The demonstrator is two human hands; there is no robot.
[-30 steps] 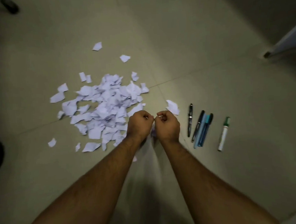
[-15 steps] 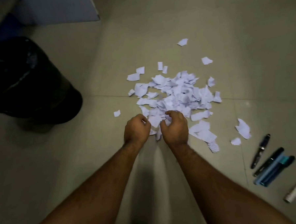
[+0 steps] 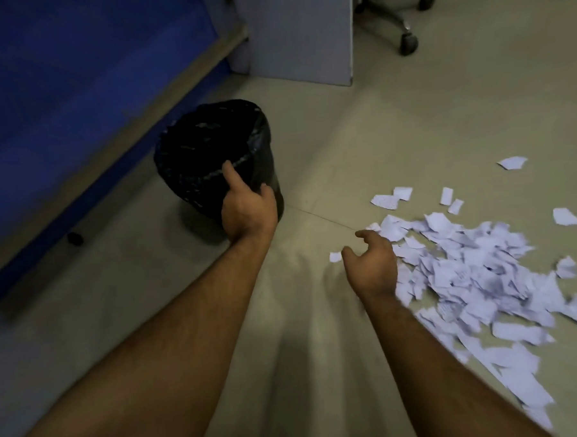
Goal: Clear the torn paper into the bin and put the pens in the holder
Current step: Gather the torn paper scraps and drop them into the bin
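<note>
Fingers of the left hand [image 3: 248, 208] reach over the near rim of the bin [image 3: 210, 149]: the forefinger points up along the rim and the rest curl at the black liner, though whether they actually pinch it or only touch it I cannot tell. The right hand [image 3: 371, 264] hovers loose and half-curled, holding nothing, at the near-left edge of the torn paper [image 3: 477, 268].

That paper lies in one broad heap on the floor [image 3: 319, 317], right of the bin and well apart from it, with a few stray scraps around it; one small scrap [image 3: 335, 256] sits just beside the right thumb. None of it looks to be in the bin yet. The pens and the holder are out of view.

Judging from this, the bin is probably about to be drawn nearer to the heap. Risks:

- The bin looks light, and a pull at the rim alone could tip it toward the person.
- If only the thin liner is caught, it may slide off the rim and fold inward, so paper would fall between liner and bin.
- The scraps are small and light; a quick sweep or careless drop could scatter them further.
- Outlying scraps are easily missed.
</note>
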